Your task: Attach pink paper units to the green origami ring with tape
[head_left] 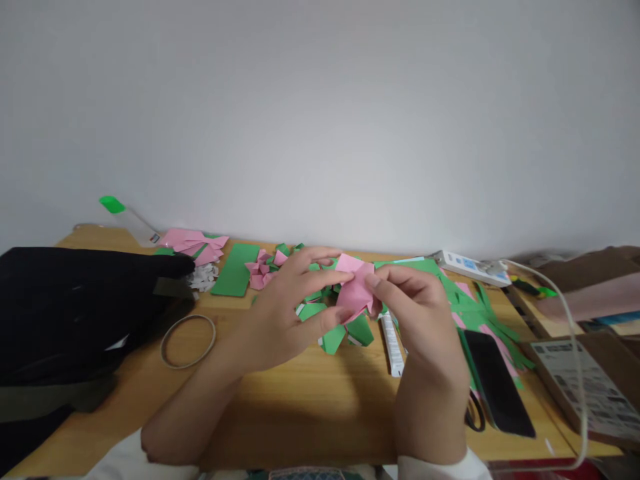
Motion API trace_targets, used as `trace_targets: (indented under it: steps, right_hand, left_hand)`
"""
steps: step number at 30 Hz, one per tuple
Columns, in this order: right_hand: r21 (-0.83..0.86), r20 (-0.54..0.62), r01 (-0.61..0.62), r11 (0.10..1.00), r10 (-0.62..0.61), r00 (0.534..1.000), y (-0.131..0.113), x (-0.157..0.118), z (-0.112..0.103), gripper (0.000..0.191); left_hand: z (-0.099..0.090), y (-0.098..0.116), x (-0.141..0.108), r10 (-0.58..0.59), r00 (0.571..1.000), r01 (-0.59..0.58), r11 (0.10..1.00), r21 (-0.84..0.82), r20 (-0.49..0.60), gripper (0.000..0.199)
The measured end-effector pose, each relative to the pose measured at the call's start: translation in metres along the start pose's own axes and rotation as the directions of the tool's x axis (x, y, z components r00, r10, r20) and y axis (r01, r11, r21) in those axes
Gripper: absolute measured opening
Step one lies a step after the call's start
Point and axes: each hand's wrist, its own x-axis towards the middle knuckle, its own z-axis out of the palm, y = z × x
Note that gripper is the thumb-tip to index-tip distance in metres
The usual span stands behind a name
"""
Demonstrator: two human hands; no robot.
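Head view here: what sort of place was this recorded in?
Likely a desk in a room, perhaps at home, being used for paper craft: a wooden table against a plain wall, with folded pink paper and a green paper sheet in view.

We make out no word, number or brand for certain. Print shows as small, blurred grey lines along the white tube (393,345) on the counter (310,407), and as darker rows and blocks, too soft for us to read, on the pale label (599,397) of the brown box (619,360) at far right. At left we note a tiny dark, coloured mark (155,238) on the clear, green-ended item (131,223), too small to decipher.
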Motion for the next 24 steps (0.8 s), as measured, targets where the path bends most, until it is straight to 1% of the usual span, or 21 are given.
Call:
trace_targets:
  steps: [3,10,13,16,19,21,22,24]
  right_hand:
    - [0.025,-0.022,0.004,1.0,-0.004,1.0,0.0017,-0.0015,0.0009,0.031]
    - [0.012,-0.058,0.015,1.0,-0.014,0.998,0.0033,0.0004,0.0039,0.029]
    - [0.003,-0.057,0.02,1.0,-0.02,0.998,0.0025,0.0003,0.004,0.029]
    - [-0.01,-0.056,0.021,1.0,-0.022,0.998,-0.0001,0.0001,0.0049,0.03]
    - [-0.034,-0.08,0.024,0.999,-0.027,0.996,-0.0021,0.0004,0.0066,0.031]
    - [-0.054,-0.1,0.023,0.998,-0.029,0.995,-0.0021,0.0007,0.0074,0.031]
    - [-0.063,-0.105,0.023,0.998,-0.03,0.994,-0.0018,0.0009,0.0076,0.031]
    - [-0.076,-0.108,0.022,0.997,-0.031,0.994,-0.0008,0.0011,0.0075,0.032]
  left_hand:
    - [0.0,-0.0006,-0.0005,-0.004,1.0,0.005,1.0,-0.007,0.029,0.03]
    - [0.0018,-0.0008,0.0016,-0.003,1.0,0.003,1.0,-0.014,-0.003,0.03]
    - [0.0016,-0.0005,0.0019,-0.006,1.0,0.006,1.0,-0.026,0.001,0.03]
    - [0.0002,0.0001,0.0019,0.019,1.0,-0.018,0.998,-0.068,0.018,0.03]
    - [-0.0006,0.001,0.0015,0.035,0.999,-0.031,0.994,-0.108,0.036,0.041]
    - [0.0,0.0014,0.001,0.0,0.999,0.003,0.996,-0.09,0.044,0.05]
    - [0.0005,0.0014,0.0008,-0.023,0.999,0.026,0.997,-0.075,0.045,0.052]
    - [0.0014,0.0014,0.0004,-0.049,0.998,0.051,0.997,-0.057,0.041,0.047]
